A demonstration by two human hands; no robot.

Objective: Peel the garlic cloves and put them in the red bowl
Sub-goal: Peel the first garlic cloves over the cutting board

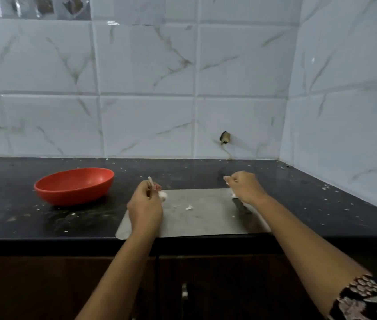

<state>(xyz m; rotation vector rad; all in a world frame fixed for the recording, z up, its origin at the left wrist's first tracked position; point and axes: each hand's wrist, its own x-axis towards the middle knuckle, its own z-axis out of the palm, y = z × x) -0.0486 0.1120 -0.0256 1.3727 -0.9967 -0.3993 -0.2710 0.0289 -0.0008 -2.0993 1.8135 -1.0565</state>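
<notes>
A red bowl [74, 185] sits on the black counter at the left; I see nothing inside it. My left hand [145, 204] grips a garlic bulb [162, 195] with a pale stalk sticking up, over the left end of a grey metal board [201, 215]. My right hand [246, 187] is curled over the board's far right corner and pinches a small white bit of garlic [233, 194], mostly hidden by the fingers. A white scrap of skin [188, 207] lies on the board between my hands.
The black counter [44, 222] is dotted with white flecks of skin. White marbled tiles form the back wall and the right side wall. A hole with a wire [224, 137] shows in the back wall. Dark cabinet doors lie below the counter's front edge.
</notes>
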